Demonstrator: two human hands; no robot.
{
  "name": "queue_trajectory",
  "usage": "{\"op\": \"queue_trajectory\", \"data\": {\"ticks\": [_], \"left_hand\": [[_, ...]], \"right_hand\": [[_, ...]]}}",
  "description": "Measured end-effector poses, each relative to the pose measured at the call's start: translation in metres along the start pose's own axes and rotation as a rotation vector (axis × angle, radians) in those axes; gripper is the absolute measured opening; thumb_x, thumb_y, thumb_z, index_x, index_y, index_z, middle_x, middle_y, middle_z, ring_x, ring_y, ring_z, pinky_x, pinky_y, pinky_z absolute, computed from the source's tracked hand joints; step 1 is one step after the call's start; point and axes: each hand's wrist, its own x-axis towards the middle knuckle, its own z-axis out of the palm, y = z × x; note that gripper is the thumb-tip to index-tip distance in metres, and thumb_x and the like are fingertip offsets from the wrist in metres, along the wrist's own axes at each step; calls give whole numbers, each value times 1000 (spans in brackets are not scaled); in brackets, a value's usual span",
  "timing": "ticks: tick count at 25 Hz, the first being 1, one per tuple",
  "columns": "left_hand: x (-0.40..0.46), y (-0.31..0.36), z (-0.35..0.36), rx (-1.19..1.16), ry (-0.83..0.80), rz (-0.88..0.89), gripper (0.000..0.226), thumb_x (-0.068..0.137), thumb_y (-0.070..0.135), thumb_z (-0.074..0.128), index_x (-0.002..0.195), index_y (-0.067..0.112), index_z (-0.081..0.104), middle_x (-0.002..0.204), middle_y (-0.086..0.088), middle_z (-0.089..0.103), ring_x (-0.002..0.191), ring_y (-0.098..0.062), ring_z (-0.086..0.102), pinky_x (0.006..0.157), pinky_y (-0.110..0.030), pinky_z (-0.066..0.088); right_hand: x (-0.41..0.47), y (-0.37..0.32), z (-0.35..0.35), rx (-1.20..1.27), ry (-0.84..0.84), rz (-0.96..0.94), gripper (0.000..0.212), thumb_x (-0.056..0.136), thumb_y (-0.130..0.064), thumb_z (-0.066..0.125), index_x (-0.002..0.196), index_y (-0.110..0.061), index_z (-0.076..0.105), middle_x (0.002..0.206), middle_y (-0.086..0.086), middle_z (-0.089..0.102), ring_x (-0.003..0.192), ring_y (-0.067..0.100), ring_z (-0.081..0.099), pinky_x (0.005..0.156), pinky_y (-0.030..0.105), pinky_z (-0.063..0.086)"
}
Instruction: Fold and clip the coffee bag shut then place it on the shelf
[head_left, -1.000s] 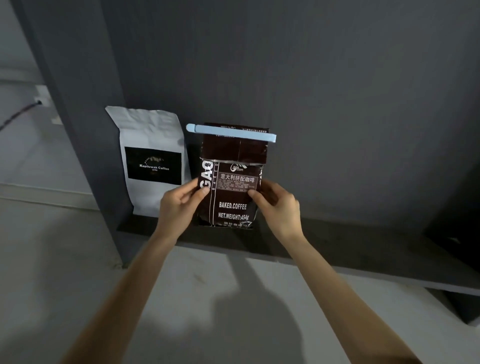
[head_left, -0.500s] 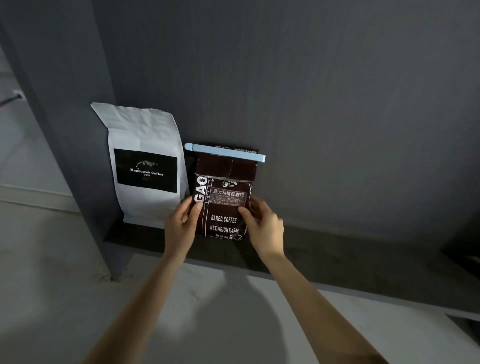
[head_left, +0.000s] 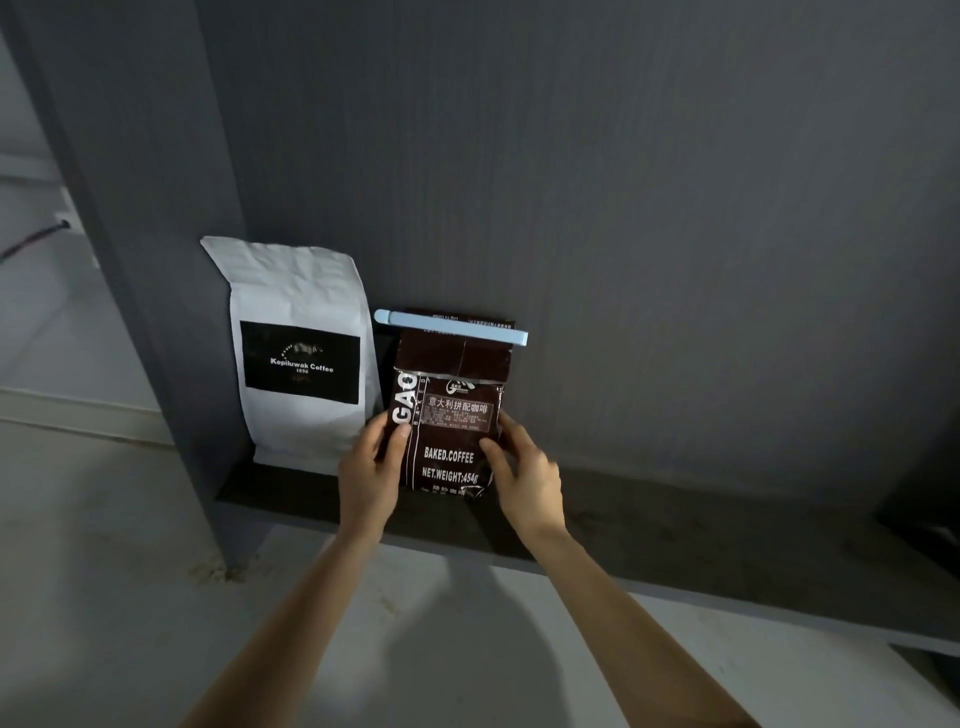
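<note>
Two hands, left (head_left: 370, 470) and right (head_left: 524, 475), flanking clipped coffee bag (head_left: 451, 415) upright on shelf (head_left: 675, 540).

Dark brown coffee bag (head_left: 451, 415) with white lettering, pale blue clip (head_left: 451, 328), white bag (head_left: 298, 353) with black label, grey shelf (head_left: 675, 551).

A white pouch (head_left: 298, 358) stood upright at the left end, its top edge crimped and creased. A black label (head_left: 300, 362) on its front read "Kopiluwak Coffee" in white letters. A dark grey side panel (head_left: 140, 218) rose just to its left, and a dark grey back wall (head_left: 623, 182) stood behind it. Beyond the panel, at the far left, a dark cable (head_left: 31, 241) ran to a white socket (head_left: 65, 214) on a pale wall. Below lay a pale grey floor (head_left: 104, 571), with a scuffed brownish patch (head_left: 213, 571) at the foot of the panel.
</note>
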Motion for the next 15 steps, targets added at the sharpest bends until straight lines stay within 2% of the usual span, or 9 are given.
{"op": "queue_trajectory", "data": {"ticks": [2,4,6,8,12,15], "left_hand": [[0,1,-1,81,8,30,28,90,22,47,111,6,55,105,-17,66,94,-27,63,80,-45,54],[-1,5,-3,155,-4,70,26,89,21,47,107,3,55,101,-19,67,93,-30,64,78,-47,54],[-1,9,-5,197,-16,119,28,89,18,48,111,3,53,105,-19,66,97,-31,63,81,-46,54],[1,14,-7,227,-18,146,37,87,14,50,123,5,45,117,-19,62,107,-30,59,88,-45,52],[-2,36,-4,374,-37,217,62,84,16,56,137,5,24,140,-20,41,129,-33,40,104,-51,38],[-12,51,3,582,7,325,79,79,25,63,138,5,16,145,-26,29,133,-41,29,104,-56,33]], "right_hand": [[-1,-1,-3,-32,-48,-4,48,89,-33,46,134,-26,32,119,10,64,106,27,61,88,50,52],[0,-4,-6,-76,-103,-14,48,90,-29,45,135,-25,28,124,10,61,112,27,57,93,50,49],[1,-3,-12,-160,-135,-37,52,90,-28,45,137,-26,24,138,6,48,128,25,41,105,50,37],[0,-3,-18,-308,-169,-64,57,89,-32,45,139,-28,16,151,1,26,140,22,17,114,49,19],[-8,-5,-33,-528,-164,-113,65,88,-41,43,140,-28,6,156,-1,-1,142,20,-8,115,48,-3],[-13,-13,-48,-644,-78,-155,74,85,-46,46,140,-28,0,155,1,-12,140,23,-17,112,51,-11]]}}
